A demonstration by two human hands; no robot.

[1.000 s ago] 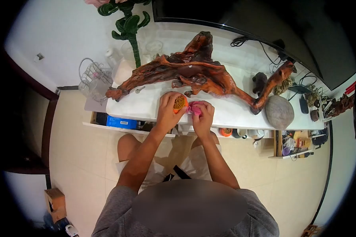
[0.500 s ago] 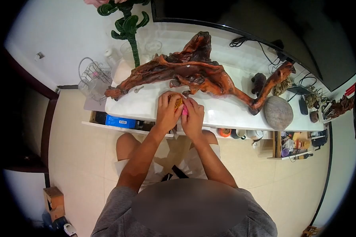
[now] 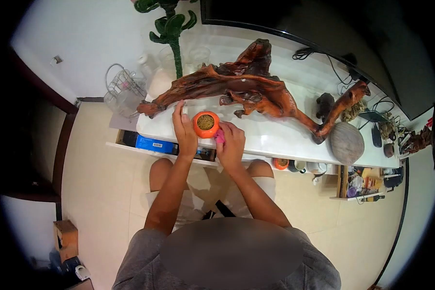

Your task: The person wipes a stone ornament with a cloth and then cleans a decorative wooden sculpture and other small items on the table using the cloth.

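Note:
An orange round pot [image 3: 206, 124] with a brownish-yellow top stands on the white cabinet top [image 3: 270, 137], between my hands. My left hand [image 3: 184, 130] is upright at the pot's left side, its fingers stretched out and pointing away from me. A small pale thing shows beside those fingertips. My right hand [image 3: 231, 145] is at the pot's lower right, its fingers closed on a pink cloth [image 3: 220, 136] that touches or nearly touches the pot. Behind the pot lies a large reddish-brown driftwood piece [image 3: 227, 87].
A grey round stone [image 3: 347, 143] and a dark figurine [image 3: 325, 105] are at the right. Open drawers hold a blue box [image 3: 154, 144] at left and mixed items [image 3: 365, 183] at right. Another orange pot [image 3: 281, 163] and cups sit below the top. A wire rack [image 3: 125, 83] stands left.
My left hand has moved left and opened off the pot, which now shows in full. My right hand has shifted slightly lower with the pink cloth. The view has shifted a little.

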